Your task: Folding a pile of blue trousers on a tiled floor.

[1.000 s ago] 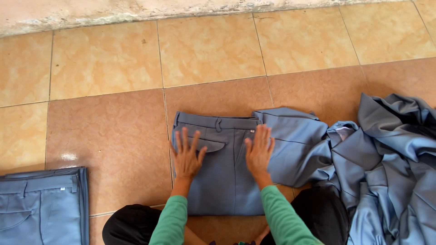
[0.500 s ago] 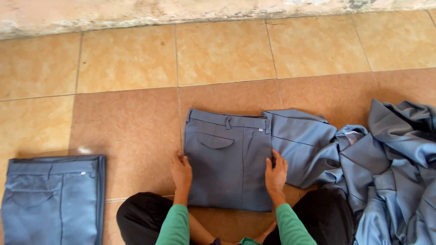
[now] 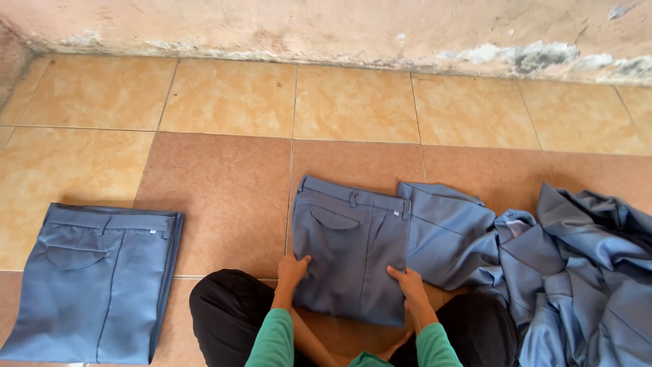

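Observation:
A folded pair of grey-blue trousers [image 3: 353, 248] lies on the tiled floor right in front of my knees, waistband away from me. My left hand [image 3: 292, 270] grips its near left edge, thumb on top of the cloth. At the near right edge my right hand [image 3: 409, 283] holds the same folded pair. Both sleeves are green.
A second folded pair of grey-blue trousers [image 3: 98, 278] lies at the left. A loose heap of grey-blue garments [image 3: 577, 272] spreads at the right, touching the pair I hold. A stained wall [image 3: 339, 27] runs along the far edge of the tan tiled floor [image 3: 224, 177].
My hands slid from flat on the upper part of the trousers down to their near corners and closed on the edges. The view tilted up, showing the wall.

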